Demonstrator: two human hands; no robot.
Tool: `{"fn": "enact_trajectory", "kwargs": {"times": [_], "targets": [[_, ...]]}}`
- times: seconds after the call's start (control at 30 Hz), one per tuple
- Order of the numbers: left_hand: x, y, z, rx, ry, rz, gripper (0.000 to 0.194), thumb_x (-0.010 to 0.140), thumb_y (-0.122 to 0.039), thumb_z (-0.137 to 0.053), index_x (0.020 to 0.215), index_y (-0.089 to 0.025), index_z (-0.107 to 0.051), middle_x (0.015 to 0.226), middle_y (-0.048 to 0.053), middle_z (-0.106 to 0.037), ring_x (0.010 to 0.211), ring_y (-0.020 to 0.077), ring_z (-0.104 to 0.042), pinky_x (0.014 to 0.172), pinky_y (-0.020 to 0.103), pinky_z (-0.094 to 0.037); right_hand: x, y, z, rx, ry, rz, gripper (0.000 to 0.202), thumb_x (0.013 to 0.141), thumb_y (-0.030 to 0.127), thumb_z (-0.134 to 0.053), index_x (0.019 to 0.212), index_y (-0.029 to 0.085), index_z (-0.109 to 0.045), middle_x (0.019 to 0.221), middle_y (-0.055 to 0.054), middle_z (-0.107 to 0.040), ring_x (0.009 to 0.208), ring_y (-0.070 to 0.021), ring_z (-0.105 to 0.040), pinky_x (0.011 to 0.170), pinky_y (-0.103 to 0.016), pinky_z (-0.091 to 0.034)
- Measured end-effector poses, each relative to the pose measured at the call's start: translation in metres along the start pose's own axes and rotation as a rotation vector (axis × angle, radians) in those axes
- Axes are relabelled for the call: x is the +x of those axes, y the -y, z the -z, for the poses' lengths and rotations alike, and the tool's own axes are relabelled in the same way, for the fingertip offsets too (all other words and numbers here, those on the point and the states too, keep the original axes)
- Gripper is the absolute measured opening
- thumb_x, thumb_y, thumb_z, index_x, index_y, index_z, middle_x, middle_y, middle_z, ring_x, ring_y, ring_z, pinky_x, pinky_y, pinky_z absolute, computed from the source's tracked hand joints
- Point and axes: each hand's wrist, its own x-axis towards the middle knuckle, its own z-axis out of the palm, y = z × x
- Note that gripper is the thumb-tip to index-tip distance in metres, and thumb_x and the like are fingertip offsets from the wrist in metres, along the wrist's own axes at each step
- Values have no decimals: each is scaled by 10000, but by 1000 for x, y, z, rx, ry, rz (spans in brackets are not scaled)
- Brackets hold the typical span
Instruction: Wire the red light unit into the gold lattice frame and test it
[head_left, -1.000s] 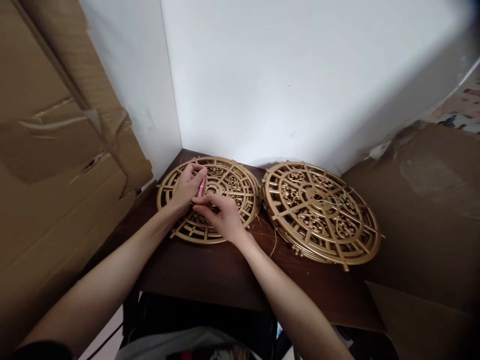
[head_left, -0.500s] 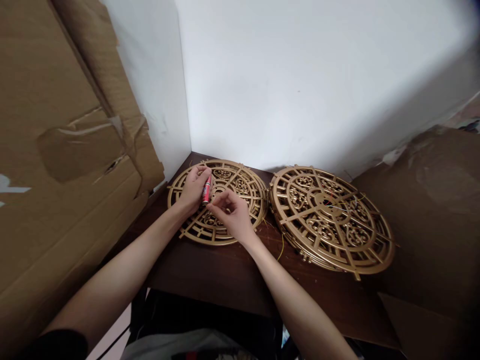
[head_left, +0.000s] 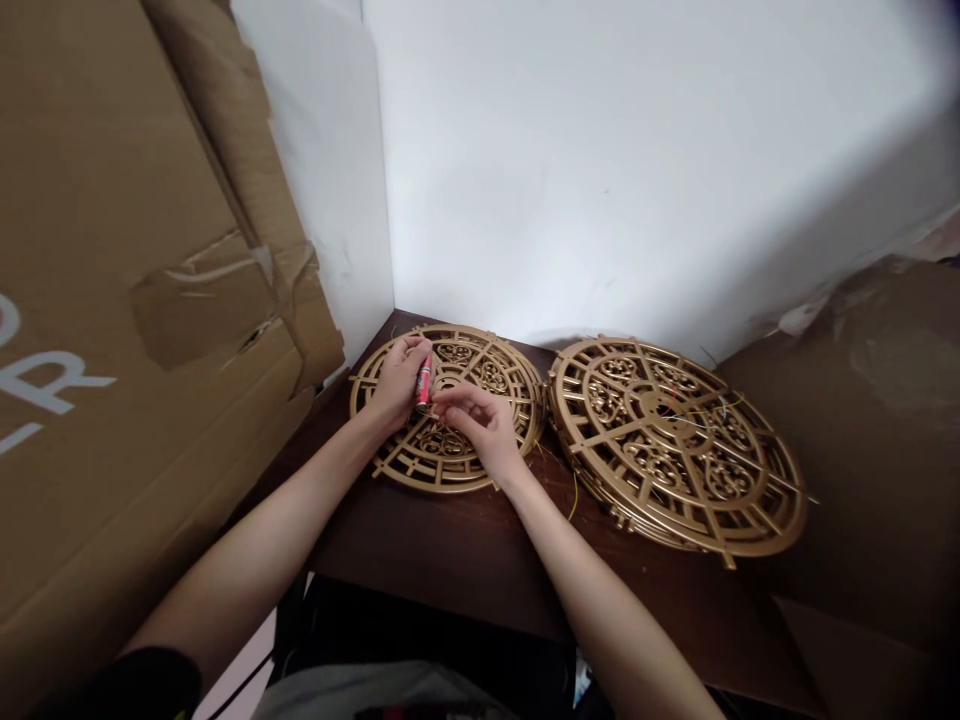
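Note:
My left hand (head_left: 403,380) is closed around a small red cylinder (head_left: 424,383) with a dark, shiny lower end. It looks like a battery, but its print is too small to read. Beside that lower end, my right hand (head_left: 480,425) has thumb and forefinger pinched together; whatever they hold is too small to make out. Both hands are over a round gold openwork panel (head_left: 442,483) with scroll patterns, which lies flat on the dark wooden table (head_left: 420,535). The hands hide part of its middle.
To the right lies a stack of similar gold panels (head_left: 675,460), with thin wires (head_left: 690,412) at its centre. A yellow wire (head_left: 576,497) hangs between the stacks. Cardboard (head_left: 187,300) stands at left, more cardboard (head_left: 862,400) at right, and a white wall (head_left: 562,180) behind.
The view has shifted, so everything sits slightly further right. The red cylinder stays in my left hand, and my right hand keeps its pinch beside the lower end.

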Motion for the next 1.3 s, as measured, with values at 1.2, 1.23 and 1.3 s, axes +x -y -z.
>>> {"fn": "enact_trajectory", "kwargs": {"times": [1.2, 1.23, 1.3], "targets": [[0, -3, 1, 19, -16, 12, 167, 844, -273, -583, 850, -182, -443, 467, -89, -478, 346, 59, -401, 376, 152, -320, 5, -9, -3, 32, -154, -85, 208, 757, 333, -697, 904, 187, -687, 852, -40, -755, 690, -145, -691, 660, -282, -567], [1, -3, 1, 15, -8, 10, 164, 844, -272, -578, 854, -184, -440, 464, -89, -478, 342, 62, -399, 370, 155, -319, 4, -8, -4, -5, -172, -56, 166, 779, 320, -676, 881, 189, -687, 854, -38, -751, 684, -141, -686, 653, -277, -559], [0, -2, 1, 5, 9, 5, 157, 847, -267, -568, 859, -189, -433, 459, -90, -479, 332, 69, -393, 356, 162, -312, 2, -7, -4, -93, -207, 17, 118, 829, 289, -626, 867, 198, -690, 859, -34, -740, 693, -136, -675, 659, -274, -543]]}}
